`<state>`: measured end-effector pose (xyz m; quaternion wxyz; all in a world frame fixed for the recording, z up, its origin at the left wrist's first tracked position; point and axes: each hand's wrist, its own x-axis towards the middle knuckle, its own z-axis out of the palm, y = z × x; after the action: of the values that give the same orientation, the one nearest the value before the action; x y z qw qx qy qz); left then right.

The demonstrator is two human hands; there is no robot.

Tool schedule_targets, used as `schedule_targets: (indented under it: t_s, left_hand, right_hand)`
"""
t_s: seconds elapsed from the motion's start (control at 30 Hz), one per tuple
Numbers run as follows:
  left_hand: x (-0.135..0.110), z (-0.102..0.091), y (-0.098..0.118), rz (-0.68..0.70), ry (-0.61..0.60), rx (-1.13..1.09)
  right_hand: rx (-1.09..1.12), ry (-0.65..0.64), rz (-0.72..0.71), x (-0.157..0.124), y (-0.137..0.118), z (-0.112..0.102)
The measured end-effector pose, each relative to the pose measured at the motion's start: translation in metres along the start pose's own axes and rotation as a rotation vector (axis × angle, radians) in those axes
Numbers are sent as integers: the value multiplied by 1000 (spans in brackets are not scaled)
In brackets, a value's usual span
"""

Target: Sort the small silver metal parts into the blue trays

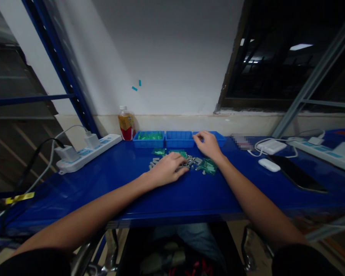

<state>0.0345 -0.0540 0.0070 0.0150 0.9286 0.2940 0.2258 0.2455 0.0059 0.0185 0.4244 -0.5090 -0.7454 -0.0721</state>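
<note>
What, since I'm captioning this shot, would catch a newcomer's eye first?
Probably the two bare hands at the centre: the left hand over a scatter of small grey pieces on the blue table, the right hand at the right-hand blue bin. Next, the bright green contents of the left-hand blue bin, with an amber-and-red bottle standing just left of it.
</note>
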Motion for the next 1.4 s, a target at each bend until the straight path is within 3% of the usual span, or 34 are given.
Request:
schedule_targets:
  t_s: [0.13, 0.27, 0.53, 0.7, 0.9, 1.0, 1.1, 1.2, 1.3, 1.4]
  left_hand:
    - [13, 15, 20, 149, -109, 209]
    - [21, 21, 22, 126, -125, 294]
    - [24, 11, 10, 61, -161, 280]
    - [25, 7, 9, 49, -192, 237]
    - [32, 4, 4, 53, -234, 181]
    - [33, 2, -1, 66, -233, 87]
    - [32, 0, -8, 83, -193, -95]
    - [31, -2, -20, 58, -117, -309]
    - [32, 0, -36, 18, -72, -454]
    - [33, 4, -50, -31, -46, -504]
  right_hand:
    - [-101, 105, 245, 1, 46, -3]
    - [-135, 103, 344, 0, 64, -3]
    - [-69, 15, 256, 21, 51, 6]
    - [-46, -109, 155, 38, 38, 7]
    - [17, -277, 155, 63, 33, 13]
    - [-10, -407, 119, 73, 30, 29]
    - [-79, -449, 67, 82, 29, 37]
    - [-135, -371, 69, 93, 42, 26]
    - [-220, -278, 186, 100, 72, 0]
    - [-255, -461, 362, 97, 104, -19]
